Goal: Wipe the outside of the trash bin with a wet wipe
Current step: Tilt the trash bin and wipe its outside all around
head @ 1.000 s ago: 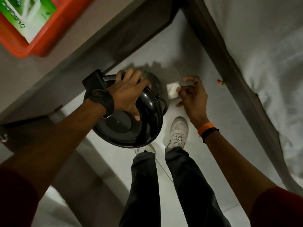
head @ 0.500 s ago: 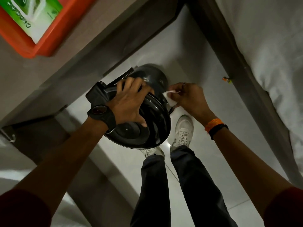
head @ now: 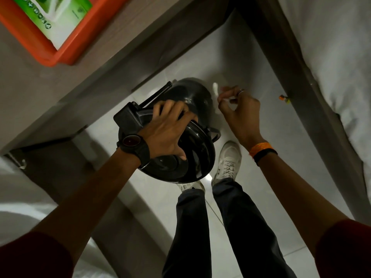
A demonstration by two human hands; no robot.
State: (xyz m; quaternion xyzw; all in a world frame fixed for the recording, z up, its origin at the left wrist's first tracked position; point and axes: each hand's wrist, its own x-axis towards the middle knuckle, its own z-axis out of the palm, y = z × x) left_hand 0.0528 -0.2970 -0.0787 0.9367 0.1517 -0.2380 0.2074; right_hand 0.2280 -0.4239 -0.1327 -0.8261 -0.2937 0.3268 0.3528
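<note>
Over the pale tiled floor (head: pixel 251 63), between the counter (head: pixel 100 77) and the bed (head: pixel 331 57), the black trash bin (head: pixel 192 101) is held tilted, its lid toward the camera and its rounded body pointing away. The left hand (head: pixel 166 133) lies spread across the lid's rim, fingers curled over the top edge, so this grip is closed on the bin (a dark watch sits on that wrist). The right hand (head: pixel 239 113) is just beside the bin's far right flank, its fingers pinched together on the wet wipe (head: pixel 215 90); only a small white scrap of it shows above the fingertips and a sliver between them, and whether the wipe touches the bin's wall cannot be told. The bin's underside and far side are hidden. Up on the counter, an orange tray (head: pixel 46 51) holding a green and white packet (head: pixel 58 19) is cut off by the frame's top left corner, its print too small to read.
</note>
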